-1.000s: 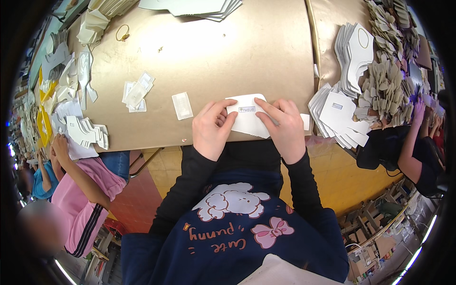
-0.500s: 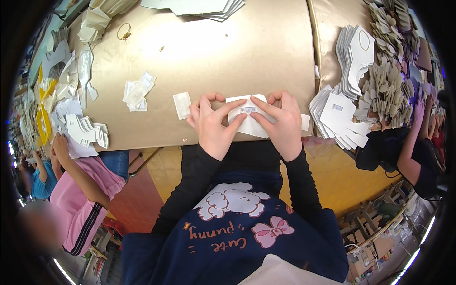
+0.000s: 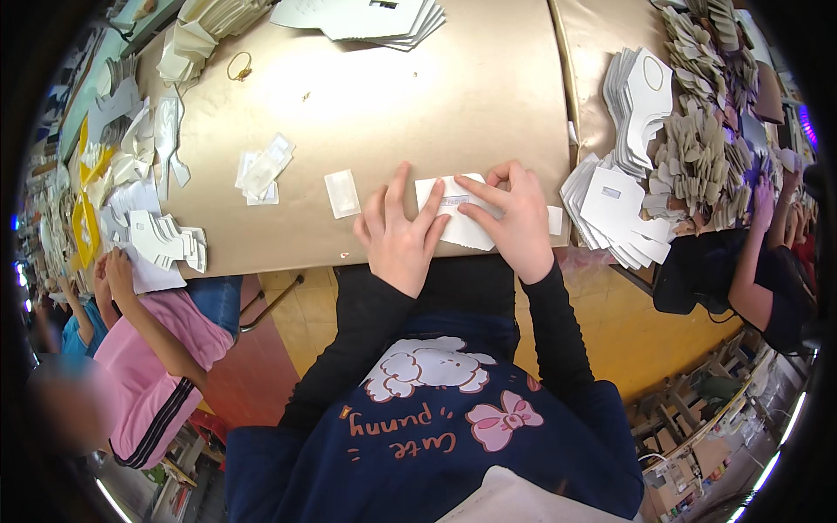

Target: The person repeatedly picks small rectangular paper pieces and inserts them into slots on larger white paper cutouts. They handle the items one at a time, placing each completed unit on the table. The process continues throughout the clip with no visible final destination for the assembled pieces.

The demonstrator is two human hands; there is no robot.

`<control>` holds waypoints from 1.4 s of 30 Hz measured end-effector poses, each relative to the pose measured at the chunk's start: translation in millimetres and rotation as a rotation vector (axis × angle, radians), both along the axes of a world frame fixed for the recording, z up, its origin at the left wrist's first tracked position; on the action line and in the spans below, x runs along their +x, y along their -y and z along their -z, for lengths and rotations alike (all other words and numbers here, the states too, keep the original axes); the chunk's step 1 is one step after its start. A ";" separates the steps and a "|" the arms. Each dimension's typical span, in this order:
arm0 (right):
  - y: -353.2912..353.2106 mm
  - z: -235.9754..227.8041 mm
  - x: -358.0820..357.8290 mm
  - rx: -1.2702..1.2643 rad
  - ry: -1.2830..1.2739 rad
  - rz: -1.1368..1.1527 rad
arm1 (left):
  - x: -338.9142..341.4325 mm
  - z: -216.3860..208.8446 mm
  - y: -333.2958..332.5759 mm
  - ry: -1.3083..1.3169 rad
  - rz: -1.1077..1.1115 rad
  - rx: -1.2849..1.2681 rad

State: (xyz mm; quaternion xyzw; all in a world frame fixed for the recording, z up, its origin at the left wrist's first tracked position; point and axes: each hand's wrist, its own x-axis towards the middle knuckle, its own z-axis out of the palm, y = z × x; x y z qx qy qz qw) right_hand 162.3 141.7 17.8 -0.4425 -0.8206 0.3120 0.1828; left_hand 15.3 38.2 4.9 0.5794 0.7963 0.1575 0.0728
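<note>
A white cut piece (image 3: 467, 234) that looks like leather or card lies on the gold-covered table before me, with a small pale label (image 3: 455, 200) on its middle. My right hand (image 3: 516, 218) holds the piece down, thumb and forefinger pressing by the label's right end, the other fingers curled. On the left side, my left hand (image 3: 401, 237) has its fingers spread, forefinger tip and thumb at the piece's left part. A rectangular translucent sticker packet (image 3: 343, 193) lies just left of that hand. Partly behind my right hand is a small white slip (image 3: 554, 220).
Stacked white cut pieces (image 3: 615, 205) stand at right beside heaps of beige pieces (image 3: 702, 161). More packets (image 3: 263, 170) and a white stack (image 3: 166, 240) lie left; another stack (image 3: 357, 19) is at the far edge. A co-worker in pink (image 3: 157, 349) sits left.
My left hand has loosened from the label, its fingers opening out and straightening. My right hand stays on the piece. The view has shifted slightly.
</note>
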 end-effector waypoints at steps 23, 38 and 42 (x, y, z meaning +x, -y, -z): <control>1.4 6.8 16.6 -0.094 -0.245 -0.013 | -6.4 3.1 5.4 0.280 -0.015 0.145; 27.4 -45.5 24.1 -0.377 -0.295 0.029 | -23.0 -48.5 5.2 1.242 -0.005 0.082; 29.9 -52.9 31.9 -0.406 -0.391 0.120 | -11.9 -50.5 2.2 1.313 -0.100 0.081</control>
